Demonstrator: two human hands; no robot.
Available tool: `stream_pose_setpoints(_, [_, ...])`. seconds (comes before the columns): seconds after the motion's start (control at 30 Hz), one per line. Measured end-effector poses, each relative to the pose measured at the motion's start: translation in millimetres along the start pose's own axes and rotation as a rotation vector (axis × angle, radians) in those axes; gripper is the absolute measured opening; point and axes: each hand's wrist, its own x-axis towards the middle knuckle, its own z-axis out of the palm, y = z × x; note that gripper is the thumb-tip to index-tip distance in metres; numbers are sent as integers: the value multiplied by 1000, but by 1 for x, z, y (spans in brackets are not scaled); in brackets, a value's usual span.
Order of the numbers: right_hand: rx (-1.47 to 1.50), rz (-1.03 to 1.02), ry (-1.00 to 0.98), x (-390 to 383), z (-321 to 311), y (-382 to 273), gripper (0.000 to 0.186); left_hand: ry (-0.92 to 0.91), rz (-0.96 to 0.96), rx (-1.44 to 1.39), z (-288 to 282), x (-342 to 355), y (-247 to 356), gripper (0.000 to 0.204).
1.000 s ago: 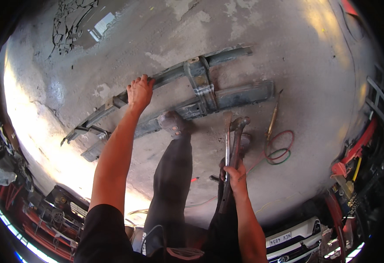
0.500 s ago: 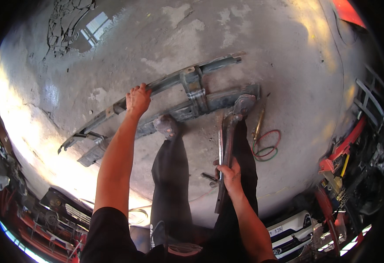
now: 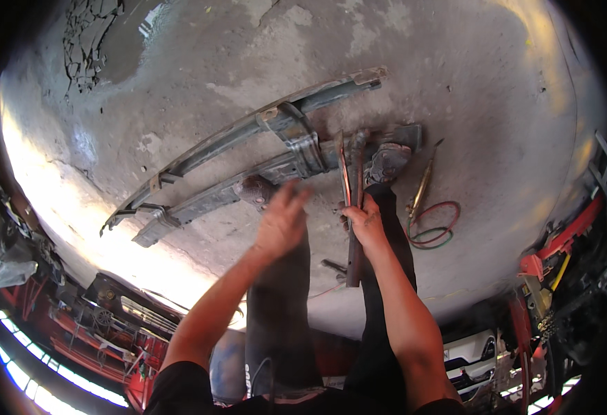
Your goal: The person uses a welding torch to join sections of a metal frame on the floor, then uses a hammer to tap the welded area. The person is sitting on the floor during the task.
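the left hand [image 3: 281, 223] has let go of the long metal frame rail [image 3: 248, 128] it was gripping a second ago and is now hanging open and blurred at frame centre, fingers spread, moving toward the right hand [image 3: 367, 223]. the right hand is staying closed around a long metal tool [image 3: 350, 200], holding it upright just right of centre, its tip now reaching the second rail [image 3: 276, 173] near the shoe [image 3: 386, 160]. judging by this, the steadying grip is giving way to a two-handed hold on the tool. a brass torch [image 3: 422, 185] with red and green hoses [image 3: 433, 225] is lying on the concrete floor [image 3: 497, 90], to the right.
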Motion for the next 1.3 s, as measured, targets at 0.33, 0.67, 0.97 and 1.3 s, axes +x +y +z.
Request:
stream_pose_setpoints(0.33, [233, 176, -141, 22, -21, -12, 29, -2, 173, -63, 79, 25, 36, 70])
stream_pose_setpoints(0.67, [510, 188, -173, 7, -33, -36, 36, -7, 351, -52, 10, 86, 46, 35])
stream_pose_setpoints(0.97, [528, 74, -23, -8, -50, -28, 42, 74, -109, -438, -26, 184, 65, 32])
stream_pose_setpoints(1.3, [605, 16, 49, -22, -42, -22, 48, -111, -70, -350, -1, 250, 69, 41])
